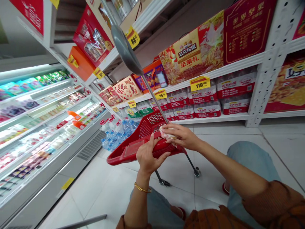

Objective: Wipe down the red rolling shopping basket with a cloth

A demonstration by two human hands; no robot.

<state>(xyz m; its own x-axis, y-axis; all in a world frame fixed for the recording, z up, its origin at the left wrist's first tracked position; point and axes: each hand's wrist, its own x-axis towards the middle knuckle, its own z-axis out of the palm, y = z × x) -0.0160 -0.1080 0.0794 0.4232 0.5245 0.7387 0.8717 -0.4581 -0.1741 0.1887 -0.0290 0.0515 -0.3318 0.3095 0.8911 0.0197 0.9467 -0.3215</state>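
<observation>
A red plastic shopping basket (124, 152) on small wheels stands tilted on the white tile floor in front of me. My left hand (148, 156) grips its near rim, fingers curled over the edge. My right hand (181, 136) rests on the rim further right, closed on a crumpled pale cloth or tissue (166, 133). A grey metal pull handle (133, 58) rises from the basket up toward the shelves. A gold bangle (142, 189) sits on my left wrist. My knees in blue jeans show below.
A long open chiller (35, 127) with packaged foods runs along the left. White shelves (214, 73) at right hold red gift boxes, bottled-water packs and yellow price tags. Water bottle packs (116, 132) lie on the floor beyond the basket.
</observation>
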